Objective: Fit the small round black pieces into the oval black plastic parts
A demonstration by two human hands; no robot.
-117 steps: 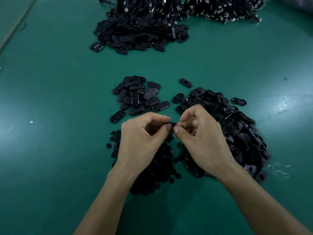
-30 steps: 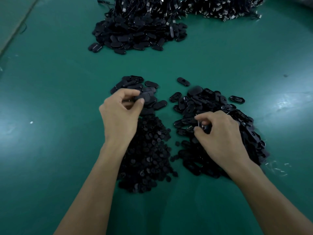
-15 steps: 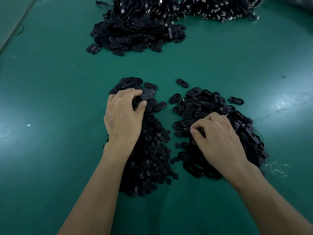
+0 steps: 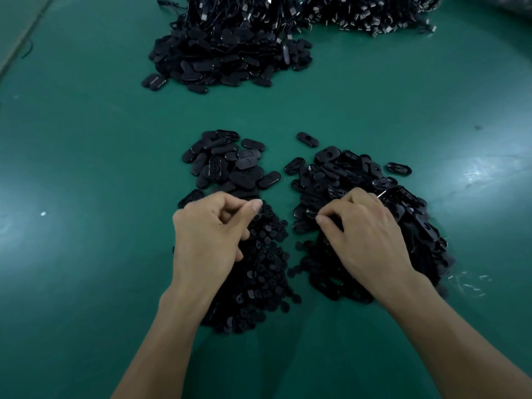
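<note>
On the green counter (image 4: 86,145), the left hand (image 4: 207,240) hovers over the heap of small round black pieces (image 4: 267,272) at lower centre. Its fingers (image 4: 230,201) are curled, with the thumb tip pressed to the forefinger; I cannot tell whether a piece sits between them. The right hand (image 4: 365,234) rests on the pile of oval black plastic parts (image 4: 345,171) at right of centre, fingers bent down into it, any grip hidden. A smaller cluster of closed oval parts (image 4: 227,165) lies just above the left hand. A large corded heap (image 4: 230,53) fills the top of the frame.
</note>
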